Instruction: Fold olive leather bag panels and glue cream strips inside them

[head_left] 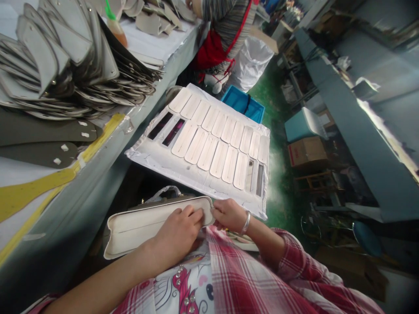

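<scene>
A handbag (137, 231) lies tilted in front of me, its long cream base panel with rounded corners facing up. Behind that panel show part of the bag's body and a handle (166, 190) wrapped in clear plastic. My left hand (180, 229) rests on the panel near its right end, fingers curled onto it. At the panel's right corner, my right hand (229, 214) pinches the bag's edge; what lies between those fingertips is too small to make out. Just beyond stands a white-covered board (157, 163) carrying two rows of cream oblong panels (198, 146).
Stacked grey bag pieces (65, 48) cover the table (108, 192) on the left, near a bottle with a green tip (116, 28). A co-worker in a striped top (225, 17) is at its far end. Blue crate (244, 104) and cardboard box (307, 151) stand on the green floor.
</scene>
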The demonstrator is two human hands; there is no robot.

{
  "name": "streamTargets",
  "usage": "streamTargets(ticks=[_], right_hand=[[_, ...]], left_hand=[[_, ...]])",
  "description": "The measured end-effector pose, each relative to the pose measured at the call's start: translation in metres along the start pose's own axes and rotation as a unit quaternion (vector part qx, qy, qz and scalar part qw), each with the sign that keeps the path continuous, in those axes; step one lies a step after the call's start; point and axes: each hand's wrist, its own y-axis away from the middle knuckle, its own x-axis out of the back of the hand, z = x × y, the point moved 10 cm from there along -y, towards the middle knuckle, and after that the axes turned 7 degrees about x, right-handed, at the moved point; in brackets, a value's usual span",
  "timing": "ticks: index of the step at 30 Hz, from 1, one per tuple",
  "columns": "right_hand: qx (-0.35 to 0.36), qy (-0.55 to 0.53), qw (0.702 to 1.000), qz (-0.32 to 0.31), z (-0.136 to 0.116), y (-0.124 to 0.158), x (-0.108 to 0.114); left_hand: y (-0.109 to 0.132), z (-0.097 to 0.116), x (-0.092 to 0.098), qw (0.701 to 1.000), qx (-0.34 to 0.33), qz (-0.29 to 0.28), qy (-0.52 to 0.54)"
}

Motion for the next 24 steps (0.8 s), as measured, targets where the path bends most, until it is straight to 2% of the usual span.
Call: streamTargets(ticks=[5, 6, 8, 11, 13, 16, 19, 24], right_hand=[[0.021, 0.071, 0.997, 0.022, -0.011, 0.002, 0.008], [0.014, 0.034, 0.999, 0.009, -0.007, 0.002, 0.006], [-0.018, -0.121, 0.992, -0.043, 0.008, 0.002, -0.007], [-0.046, -0.35, 0.93, -0.1, 0.027, 0.0, -0.024], [-0.041, -0.409, 0.906, -0.1, 0.036, -0.004, -0.027], [-0.043, -0.423, 0.901, -0.088, 0.043, -0.011, -0.029], [-0.078, -0.405, 0.907, -0.084, 0.048, -0.015, -0.031], [-0.146, -0.351, 0.916, -0.129, 0.049, -0.021, -0.031]], left_hand=[[0.0, 0.0, -0.001, 1.0, -0.001, -0.008, 0.001], [-0.001, 0.0, -0.001, 1.0, -0.001, -0.011, 0.001], [-0.001, -0.001, -0.001, 1.0, 0.004, -0.011, 0.003], [-0.001, -0.002, -0.001, 1.0, 0.009, -0.007, 0.006], [-0.001, -0.003, -0.001, 1.0, 0.011, -0.008, 0.008], [-0.003, -0.003, -0.003, 1.0, 0.011, -0.019, 0.012], [-0.004, -0.005, -0.005, 0.999, 0.011, -0.031, 0.02], [-0.007, -0.01, -0.009, 0.998, 0.001, -0.041, 0.051]])
